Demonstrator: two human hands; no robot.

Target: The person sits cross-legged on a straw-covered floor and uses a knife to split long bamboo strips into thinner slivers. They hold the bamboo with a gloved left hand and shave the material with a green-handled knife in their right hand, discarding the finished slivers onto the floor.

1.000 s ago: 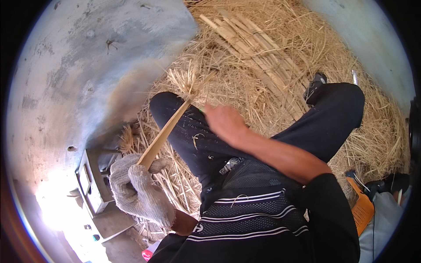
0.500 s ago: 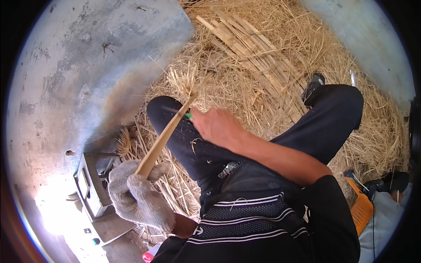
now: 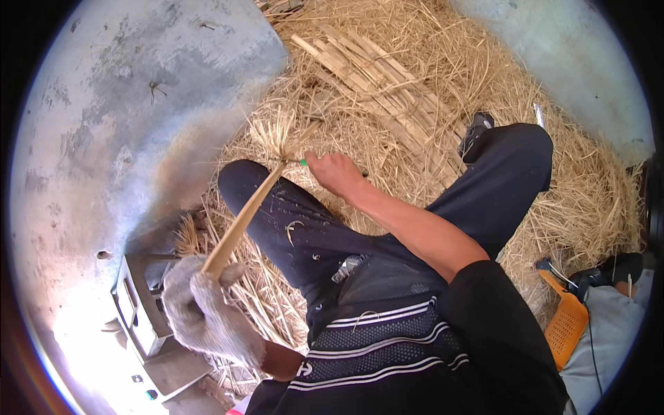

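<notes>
My left hand (image 3: pixel 207 311), in a grey-white knitted glove, is closed around the near end of a long, flat bamboo strip (image 3: pixel 242 218). The strip slants up and away over my left thigh, and a fan of pale shavings (image 3: pixel 272 135) curls from it near its far end. My bare right hand (image 3: pixel 337 174) is closed on a slim tool that looks like a knife with a green handle (image 3: pixel 303 162). Its thin blade meets the strip just below the shavings; most of the handle is hidden in my fingers.
A pile of split bamboo strips (image 3: pixel 394 90) lies ahead on straw-like shavings (image 3: pixel 498 83). My crossed legs (image 3: pixel 484 187) fill the middle. A small wooden stool-like frame (image 3: pixel 149 311) stands at left by the concrete wall (image 3: pixel 159 104). An orange perforated plastic object (image 3: pixel 566 328) is at right.
My right hand has moved away along the strip with the knife, reaching the base of the shavings. The whole view has shifted slightly, and my left hand keeps its hold.
</notes>
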